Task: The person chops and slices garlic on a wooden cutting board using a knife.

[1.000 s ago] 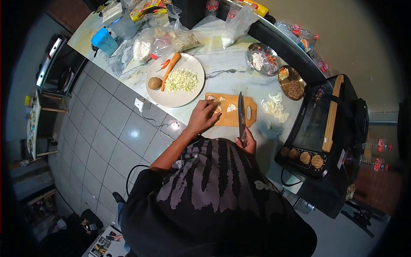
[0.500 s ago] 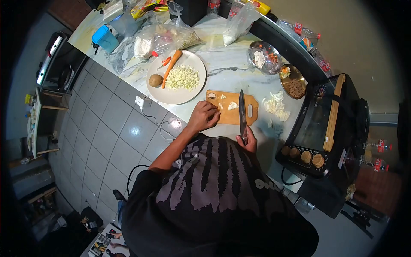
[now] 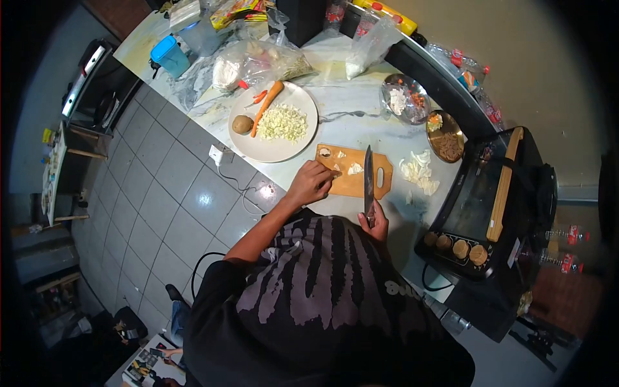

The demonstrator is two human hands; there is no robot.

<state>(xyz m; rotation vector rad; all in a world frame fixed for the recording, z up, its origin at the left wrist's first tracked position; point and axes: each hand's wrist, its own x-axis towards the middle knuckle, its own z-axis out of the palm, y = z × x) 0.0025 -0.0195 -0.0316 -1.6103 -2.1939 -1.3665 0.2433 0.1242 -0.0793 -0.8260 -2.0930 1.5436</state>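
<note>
My right hand is wrapped round the handle of a kitchen knife. The blade points away from me and lies over the right part of the wooden cutting board. At the board's left edge is my left hand, its fingers curled and the index finger reaching over the wood beside small pale pieces. Whatever the curled fingers hold, if anything, is hidden. More pale pieces lie mid-board, and a small brownish-white round piece sits in its upper left corner.
Beyond the board stands a plate with chopped pale vegetable, a carrot, red chillies and a brown potato-like item. Right are white peelings, two metal bowls of food and a black toaster oven. Plastic bags lie behind.
The view has shifted slightly. My left index finger now stretches farther onto the board, among the small pieces. The knife stays in my right hand over the board's right part.
</note>
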